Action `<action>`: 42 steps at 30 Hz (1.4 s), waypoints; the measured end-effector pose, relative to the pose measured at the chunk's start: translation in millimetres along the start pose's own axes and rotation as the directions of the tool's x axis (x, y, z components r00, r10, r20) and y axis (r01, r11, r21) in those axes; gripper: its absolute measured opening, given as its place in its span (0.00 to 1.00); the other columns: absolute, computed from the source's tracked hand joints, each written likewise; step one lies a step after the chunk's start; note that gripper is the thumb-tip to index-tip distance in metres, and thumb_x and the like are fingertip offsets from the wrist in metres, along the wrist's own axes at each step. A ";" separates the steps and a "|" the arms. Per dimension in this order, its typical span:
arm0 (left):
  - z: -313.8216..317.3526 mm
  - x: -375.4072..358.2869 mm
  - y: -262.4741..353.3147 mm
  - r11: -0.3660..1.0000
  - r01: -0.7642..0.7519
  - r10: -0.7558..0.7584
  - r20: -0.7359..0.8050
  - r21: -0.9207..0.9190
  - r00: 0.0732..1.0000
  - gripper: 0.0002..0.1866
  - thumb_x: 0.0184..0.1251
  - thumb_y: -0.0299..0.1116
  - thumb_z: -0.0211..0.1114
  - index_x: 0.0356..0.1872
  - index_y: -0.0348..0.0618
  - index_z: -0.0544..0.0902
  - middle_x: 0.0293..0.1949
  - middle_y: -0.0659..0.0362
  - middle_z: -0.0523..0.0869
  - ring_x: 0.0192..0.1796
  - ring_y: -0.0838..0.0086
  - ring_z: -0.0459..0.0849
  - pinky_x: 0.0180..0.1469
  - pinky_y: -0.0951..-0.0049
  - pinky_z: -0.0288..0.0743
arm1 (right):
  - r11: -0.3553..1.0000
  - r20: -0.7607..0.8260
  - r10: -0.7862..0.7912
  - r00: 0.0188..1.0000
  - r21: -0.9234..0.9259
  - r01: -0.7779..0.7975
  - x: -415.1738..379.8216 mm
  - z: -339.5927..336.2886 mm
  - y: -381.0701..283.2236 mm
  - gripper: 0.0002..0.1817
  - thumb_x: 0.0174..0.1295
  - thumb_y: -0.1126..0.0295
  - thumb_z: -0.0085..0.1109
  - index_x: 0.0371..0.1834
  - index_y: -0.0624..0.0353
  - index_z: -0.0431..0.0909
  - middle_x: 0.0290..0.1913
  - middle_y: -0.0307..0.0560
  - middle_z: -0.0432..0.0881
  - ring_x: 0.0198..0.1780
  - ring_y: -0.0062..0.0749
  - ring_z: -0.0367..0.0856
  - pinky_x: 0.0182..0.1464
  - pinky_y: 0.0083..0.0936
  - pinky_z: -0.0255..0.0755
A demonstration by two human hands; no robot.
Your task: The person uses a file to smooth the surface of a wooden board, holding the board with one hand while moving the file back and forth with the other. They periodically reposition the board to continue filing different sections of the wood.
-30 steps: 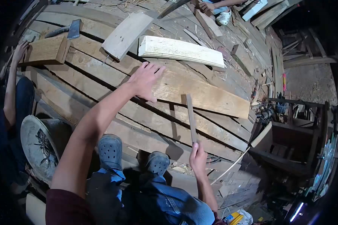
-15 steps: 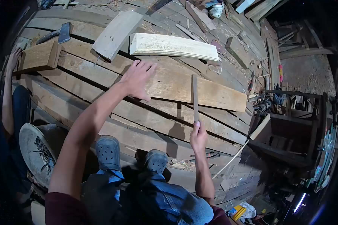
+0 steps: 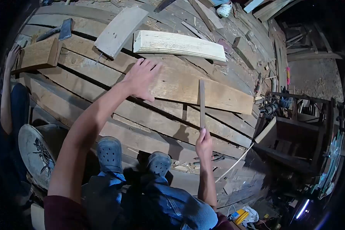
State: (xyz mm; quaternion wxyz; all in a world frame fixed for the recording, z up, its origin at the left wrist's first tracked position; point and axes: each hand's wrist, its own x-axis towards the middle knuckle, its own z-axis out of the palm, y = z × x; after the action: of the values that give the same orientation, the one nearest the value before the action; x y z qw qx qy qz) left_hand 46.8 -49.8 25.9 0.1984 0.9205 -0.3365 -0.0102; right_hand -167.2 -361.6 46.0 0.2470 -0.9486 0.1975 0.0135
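Tan plank (image 3: 218, 96): flat across the floorboards (image 3: 78, 86), one end toward four o'clock.
Left hand (image 3: 142, 78): spread wide on the plank's nine o'clock part.
Right hand (image 3: 204, 145): wrapped round a flat strip (image 3: 202, 103) pointing to twelve, tip over the plank.
White beam (image 3: 180, 46): just beyond the plank, toward twelve.
Axe (image 3: 66, 29): toward ten.

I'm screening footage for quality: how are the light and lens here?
Head view: wide-angle distortion bends the outer boards, corners go black; shadows darken the boards beside the right hand; the lamp glares at lower right.
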 end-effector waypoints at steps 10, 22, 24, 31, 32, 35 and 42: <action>1.3 0.2 -0.8 1.000 0.001 -0.001 0.014 0.002 1.000 0.68 0.26 0.57 0.83 0.73 0.32 0.62 0.65 0.43 0.71 0.69 0.52 0.69 0.74 0.53 0.58 | 0.978 0.075 0.074 0.994 0.190 -0.087 0.3 -4.6 20.5 0.21 0.80 0.60 0.47 0.68 0.59 0.75 0.31 0.46 0.81 0.28 0.23 0.77 0.32 0.27 0.70; 4.5 -1.9 -2.0 1.000 0.003 -0.003 0.007 -0.002 1.000 0.68 0.25 0.56 0.81 0.73 0.31 0.62 0.64 0.43 0.72 0.69 0.52 0.68 0.74 0.54 0.58 | 0.994 0.168 0.090 0.982 -0.080 -0.077 -65.3 -15.5 -37.4 0.23 0.80 0.61 0.46 0.73 0.57 0.73 0.27 0.62 0.82 0.23 0.42 0.82 0.29 0.39 0.73; 3.6 -0.4 -1.6 1.000 0.001 -0.001 0.010 -0.001 1.000 0.68 0.25 0.57 0.81 0.74 0.31 0.62 0.64 0.43 0.72 0.69 0.52 0.68 0.74 0.55 0.57 | 0.995 0.181 0.066 0.981 -0.090 -0.050 -48.8 -16.6 -45.6 0.23 0.80 0.61 0.45 0.72 0.58 0.73 0.25 0.62 0.81 0.22 0.41 0.80 0.28 0.39 0.72; 1.2 -1.4 1.1 1.000 0.006 -0.006 0.008 0.019 1.000 0.68 0.25 0.57 0.81 0.73 0.31 0.62 0.63 0.43 0.73 0.68 0.52 0.69 0.73 0.55 0.59 | 0.992 0.144 -0.053 0.988 -0.109 0.069 7.7 -2.9 -60.1 0.22 0.81 0.60 0.45 0.72 0.51 0.74 0.25 0.61 0.82 0.24 0.47 0.84 0.30 0.43 0.73; -0.1 -0.5 1.0 1.000 0.008 -0.009 0.014 0.028 1.000 0.68 0.25 0.57 0.81 0.73 0.31 0.62 0.63 0.43 0.73 0.68 0.52 0.69 0.72 0.55 0.59 | 0.996 0.134 -0.061 0.989 -0.049 0.069 10.0 -3.6 -60.3 0.22 0.80 0.60 0.45 0.73 0.53 0.73 0.28 0.63 0.83 0.28 0.51 0.85 0.32 0.44 0.75; -1.3 0.2 -0.2 1.000 -0.008 0.008 0.015 0.018 1.000 0.66 0.25 0.56 0.81 0.72 0.29 0.64 0.63 0.44 0.73 0.67 0.52 0.70 0.72 0.55 0.60 | 0.994 0.118 -0.084 0.989 0.084 0.074 10.4 -2.1 -60.1 0.23 0.80 0.62 0.45 0.73 0.55 0.71 0.34 0.67 0.85 0.35 0.58 0.88 0.38 0.46 0.78; -0.3 -2.9 -0.8 1.000 -0.004 0.004 0.010 0.024 1.000 0.69 0.27 0.61 0.82 0.73 0.29 0.63 0.66 0.44 0.71 0.69 0.52 0.69 0.73 0.54 0.58 | 0.996 0.205 0.087 0.975 0.005 -0.089 -62.7 -18.1 -48.5 0.24 0.80 0.62 0.45 0.74 0.56 0.71 0.25 0.63 0.82 0.24 0.50 0.84 0.32 0.42 0.76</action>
State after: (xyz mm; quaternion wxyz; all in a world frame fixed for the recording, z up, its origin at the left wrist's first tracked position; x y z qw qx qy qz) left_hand 45.1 -47.3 25.6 0.1857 0.9220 -0.3396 -0.0102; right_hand -207.8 -308.3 92.0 0.2717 -0.9308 0.2130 0.1203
